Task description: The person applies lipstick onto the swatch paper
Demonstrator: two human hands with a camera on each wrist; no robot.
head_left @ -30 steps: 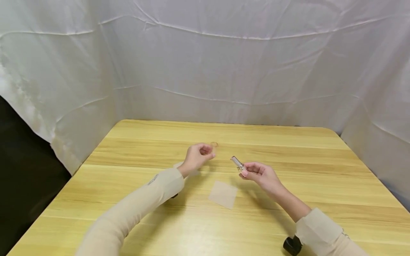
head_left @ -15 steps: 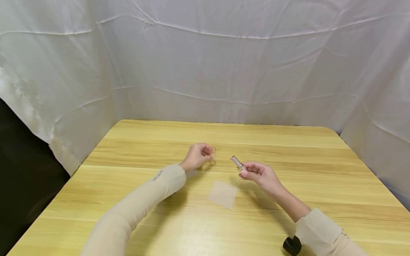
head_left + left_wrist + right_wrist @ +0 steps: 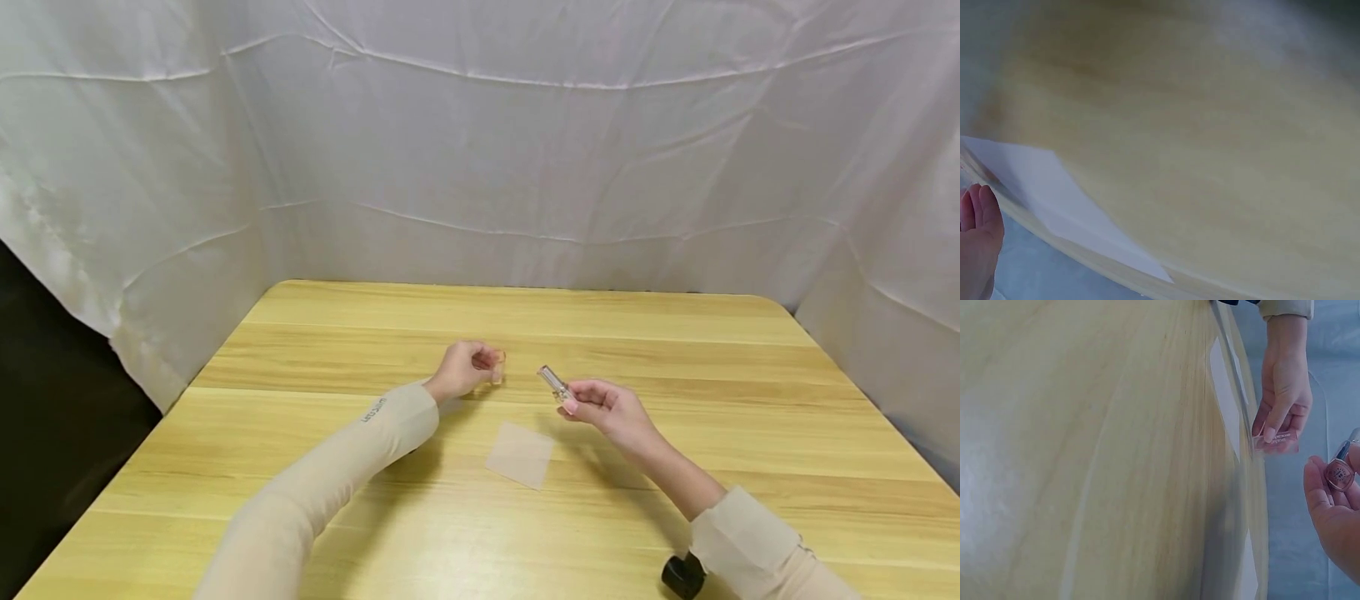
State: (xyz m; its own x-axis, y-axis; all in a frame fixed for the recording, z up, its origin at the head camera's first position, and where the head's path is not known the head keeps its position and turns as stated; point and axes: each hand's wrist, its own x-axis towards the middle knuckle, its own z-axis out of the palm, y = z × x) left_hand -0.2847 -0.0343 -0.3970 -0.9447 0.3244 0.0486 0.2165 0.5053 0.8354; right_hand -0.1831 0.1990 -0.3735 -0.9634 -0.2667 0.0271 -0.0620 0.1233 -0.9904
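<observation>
My left hand (image 3: pixel 463 369) pinches a small see-through plastic container (image 3: pixel 499 367) with a reddish rim. The right wrist view shows pale lettering on this container (image 3: pixel 1280 442), below the left thumb. Over the right-centre of the table, my right hand (image 3: pixel 609 411) holds a slim, clear-and-silver tube-like piece (image 3: pixel 553 382) between thumb and fingers, tilted toward the upper left. Its near end (image 3: pixel 1339 476) is rounded and pinkish with a dark pattern. The two held things are a short gap apart. In the left wrist view only part of the left hand (image 3: pixel 982 234) appears, at the left edge.
A thin pale square sheet (image 3: pixel 519 455) lies flat on the wooden table (image 3: pixel 675 333) between the forearms. A second pale sheet (image 3: pixel 452 406) is mostly hidden under the left wrist. Pale cloth (image 3: pixel 480 158) hangs behind and beside the table.
The left fingers have closed on the clear container, which has come down and toward me slightly in view. My right hand and its tube-like piece have stayed nearly still.
</observation>
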